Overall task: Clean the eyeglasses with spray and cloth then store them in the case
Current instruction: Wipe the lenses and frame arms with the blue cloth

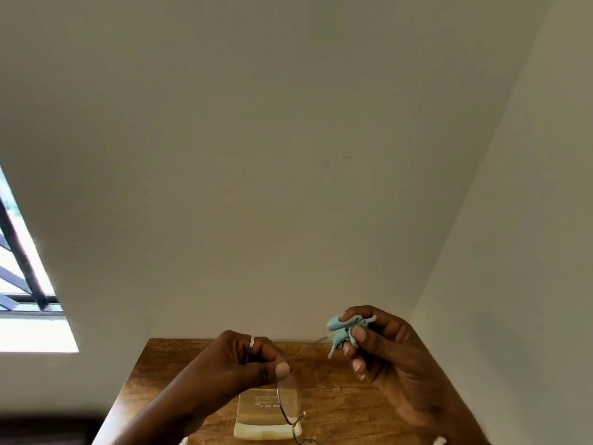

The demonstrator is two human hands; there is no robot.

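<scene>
My left hand [244,361], with a ring on one finger, pinches the top of thin metal-framed eyeglasses [288,404], which hang down over the table. My right hand [378,345] is raised to the right and holds a crumpled light-blue cloth [341,332] between thumb and fingertips; a thin temple arm of the glasses seems to run into the cloth. Below the glasses, a pale translucent case [263,422] with printed lettering lies on the wooden table [179,364]. No spray bottle is in view.
The wooden table stands in a corner against plain white walls. A window with dark bars [22,284] is at the left. A small white object [438,440] shows at the bottom right edge.
</scene>
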